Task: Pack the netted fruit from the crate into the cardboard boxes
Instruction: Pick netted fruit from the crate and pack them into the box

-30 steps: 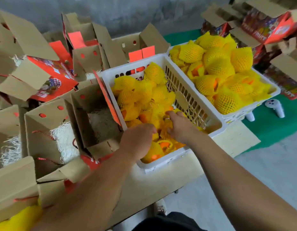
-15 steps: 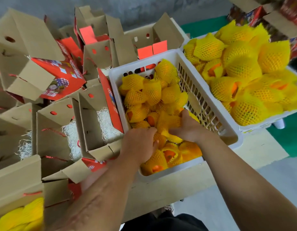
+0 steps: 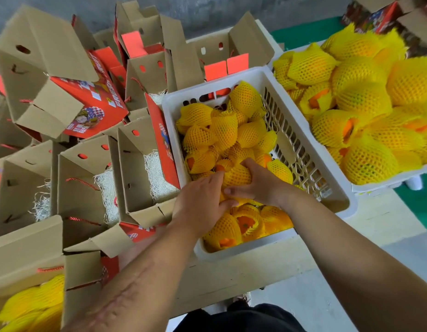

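Observation:
A white plastic crate (image 3: 310,164) in the middle holds several oranges in yellow foam nets. Both hands are down in its near half. My right hand (image 3: 260,184) is wrapped around one netted fruit (image 3: 236,174). My left hand (image 3: 202,200) presses against the same fruit from the left, its fingers curled around and under it. Open cardboard boxes (image 3: 138,178) lined with white shredded paper stand just left of the crate. One box at the bottom left (image 3: 32,305) contains netted fruit.
A second white crate (image 3: 387,183) heaped with netted fruit stands to the right. More open and folded red-printed boxes (image 3: 88,109) crowd the back left. The crates rest on a pale wooden table (image 3: 243,271); green matting and grey floor lie beyond its right edge.
Both hands have closed in on one netted fruit near the crate's middle and lifted it slightly. The camera has moved closer and tilted further down.

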`<state>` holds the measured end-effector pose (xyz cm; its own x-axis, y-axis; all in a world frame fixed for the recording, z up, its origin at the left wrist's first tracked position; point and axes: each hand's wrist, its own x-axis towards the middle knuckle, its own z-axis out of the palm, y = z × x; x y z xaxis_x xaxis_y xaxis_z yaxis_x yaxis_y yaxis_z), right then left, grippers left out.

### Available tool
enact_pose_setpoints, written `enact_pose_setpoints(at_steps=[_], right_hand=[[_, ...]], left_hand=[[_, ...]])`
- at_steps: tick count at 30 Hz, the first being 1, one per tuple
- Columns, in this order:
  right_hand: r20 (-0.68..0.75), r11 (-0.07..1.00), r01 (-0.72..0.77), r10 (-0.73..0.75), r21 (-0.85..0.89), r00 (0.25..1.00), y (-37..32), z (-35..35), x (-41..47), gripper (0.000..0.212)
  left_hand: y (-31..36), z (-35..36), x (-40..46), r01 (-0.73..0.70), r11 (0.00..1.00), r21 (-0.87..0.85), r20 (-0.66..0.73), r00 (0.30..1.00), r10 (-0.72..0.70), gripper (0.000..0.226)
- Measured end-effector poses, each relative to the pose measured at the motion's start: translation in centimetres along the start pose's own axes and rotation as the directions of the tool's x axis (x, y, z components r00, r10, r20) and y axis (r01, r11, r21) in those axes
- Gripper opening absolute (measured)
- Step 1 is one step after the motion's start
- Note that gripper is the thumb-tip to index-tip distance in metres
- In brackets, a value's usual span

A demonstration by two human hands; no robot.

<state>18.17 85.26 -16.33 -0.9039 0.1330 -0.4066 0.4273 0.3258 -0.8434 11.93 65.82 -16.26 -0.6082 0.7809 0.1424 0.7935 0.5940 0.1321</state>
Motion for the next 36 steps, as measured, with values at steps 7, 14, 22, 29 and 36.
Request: enact_pose_setpoints(at_steps=[7, 14, 22, 29, 36], right_hand=[[-0.047, 0.975, 0.140, -0.134, 0.172, 0.990, -0.6, -0.2, -0.9, 0.043], [-0.221, 0.819, 0.287, -0.201, 0.497, 0.954, -4.9, 3.3, -4.2, 0.050], [-0.096, 0.758, 0.278, -0.276, 0.590, 0.956, -9.5, 12.6, -7.4, 0.065], [-0.081, 0.789, 0.346, -0.356, 0.508, 0.931, -15.3, 25.3, -8.3, 0.054], [-0.022, 0.850, 0.343, -0.366, 0.399, 0.931, -20.2, 39.0, -8.2, 0.061]], left_hand=[[0.6, -1.2, -0.6, 0.095, 0.961, -0.258, -0.001, 0.995, -0.099, 0.069], [2.2, -5.0, -3.1, 0.274, 0.324, -0.906, 0.142, 0.915, -0.378, 0.064], [-4.2, -9.6, -13.0, 0.186, 0.040, -0.982, 0.166, 0.940, -0.296, 0.055], [-13.3, -12.0, -23.2, 0.112, 0.060, -0.992, 0.086, 0.938, -0.336, 0.053], [-24.2, -14.4, -33.7, 0.279, 0.130, -0.952, 0.218, 0.910, -0.353, 0.034]])
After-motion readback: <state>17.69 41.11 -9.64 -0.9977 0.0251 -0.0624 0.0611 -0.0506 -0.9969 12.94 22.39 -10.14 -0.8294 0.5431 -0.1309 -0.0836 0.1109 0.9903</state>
